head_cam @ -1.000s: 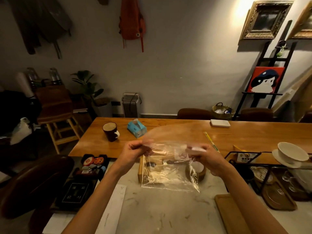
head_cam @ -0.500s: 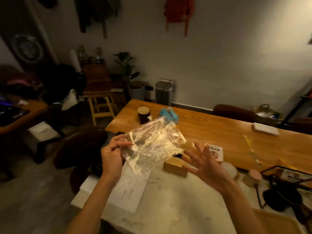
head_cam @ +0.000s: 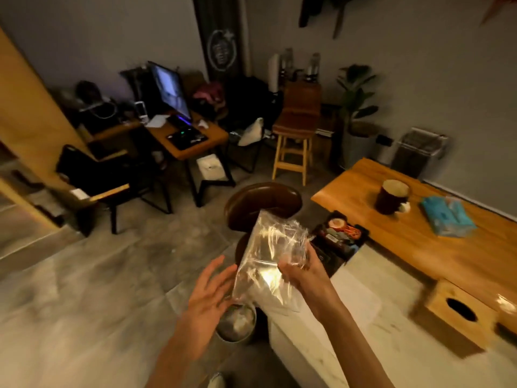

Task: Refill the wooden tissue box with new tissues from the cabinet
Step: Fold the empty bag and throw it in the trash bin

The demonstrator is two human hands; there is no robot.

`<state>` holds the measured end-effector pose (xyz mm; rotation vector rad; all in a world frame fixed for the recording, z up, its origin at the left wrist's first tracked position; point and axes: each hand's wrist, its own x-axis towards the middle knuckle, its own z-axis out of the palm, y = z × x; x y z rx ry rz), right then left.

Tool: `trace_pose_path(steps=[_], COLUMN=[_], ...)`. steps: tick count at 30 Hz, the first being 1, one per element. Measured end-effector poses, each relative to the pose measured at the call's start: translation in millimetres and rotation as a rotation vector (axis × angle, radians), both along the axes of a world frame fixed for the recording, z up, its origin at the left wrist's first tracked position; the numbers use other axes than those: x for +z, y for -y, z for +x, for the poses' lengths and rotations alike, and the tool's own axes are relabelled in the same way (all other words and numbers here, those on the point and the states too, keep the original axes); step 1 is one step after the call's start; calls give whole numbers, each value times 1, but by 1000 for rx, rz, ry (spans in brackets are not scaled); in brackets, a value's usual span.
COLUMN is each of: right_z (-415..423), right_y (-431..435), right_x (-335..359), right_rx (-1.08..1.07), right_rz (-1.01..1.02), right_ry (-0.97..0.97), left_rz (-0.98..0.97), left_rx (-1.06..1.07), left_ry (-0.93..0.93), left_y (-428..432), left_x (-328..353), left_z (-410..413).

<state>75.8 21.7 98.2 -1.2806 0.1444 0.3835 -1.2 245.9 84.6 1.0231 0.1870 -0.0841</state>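
The square light-wood tissue box with a dark oval slot (head_cam: 454, 315) stands on the white marble counter (head_cam: 355, 312), near its right edge, just in front of the long orange-brown wooden table (head_cam: 391, 233). It is blurred, and I cannot tell whether tissues are already inside. The right hand (head_cam: 300, 271) is closed in a pinch on the upper part of a crumpled clear plastic wrapper (head_cam: 268, 256), which looks empty and hangs over the left end of the counter. The left hand (head_cam: 208, 296) is open, with fingers spread, beside the lower edge of the wrapper; it holds nothing, and I cannot say if it touches the film. Directly below them, on the grey floor by the left end of the counter, is a small round bin (head_cam: 237, 322) with pale crumpled waste in it. Farther away, on the wooden table, a dark brown mug (head_cam: 391, 196) and a blue soft pack of tissues (head_cam: 444, 215) lie near its left end. In my judgement the step in hand is throwing away the packaging. The next move calls for lowering the wrapper over the bin and opening the right hand, perhaps crumpling the film smaller first.
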Motion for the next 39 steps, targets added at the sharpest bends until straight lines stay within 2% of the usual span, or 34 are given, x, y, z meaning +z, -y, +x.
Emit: trace_pose_path(steps=[4, 6, 9, 12, 14, 19, 23, 28, 29, 32, 36, 38, 39], right_z=[25, 35, 54, 71, 81, 106, 124, 132, 130, 122, 118, 117, 115], right_y=[-75, -114, -152, -178, -197, -236, -256, -270, -270, -264, -237, -223, -219], right_x=[1, -4, -21, -44, -62, -131, -233, -389, -424, -521, -615, -647, -664], right_rx=[255, 292, 326, 365, 316, 100, 54, -7, -24, -52, -78, -183, -192], right_rz=[-43, -8, 50, -57, -110, -81, -154, -360, -385, -435, -248, -222, -287], right_ry=[69, 5, -203, -286, -318, -346, -339, -353, -382, -487, -777, -751, -653], left_rz=[347, 434, 429, 430, 415, 326, 276, 16, 34, 253, 313, 323, 341], left_rx=[-134, -170, -214, -256, -273, -426, -392, -409, -438, -435, -295, -230, -216], left_ry=[-87, -112, -118, -146, -191, -272, -384, -716, -741, -723, -685, -701, -691], left_y=[-76, -117, -178, -219, -238, -281, -291, -284, -279, -253, -210, -193, -184], left_x=[13, 12, -3, -34, -60, -129, -222, -378, -412, -513, -618, -658, -677], left_z=[48, 77, 109, 126, 136, 161, 182, 195, 193, 182, 175, 179, 180])
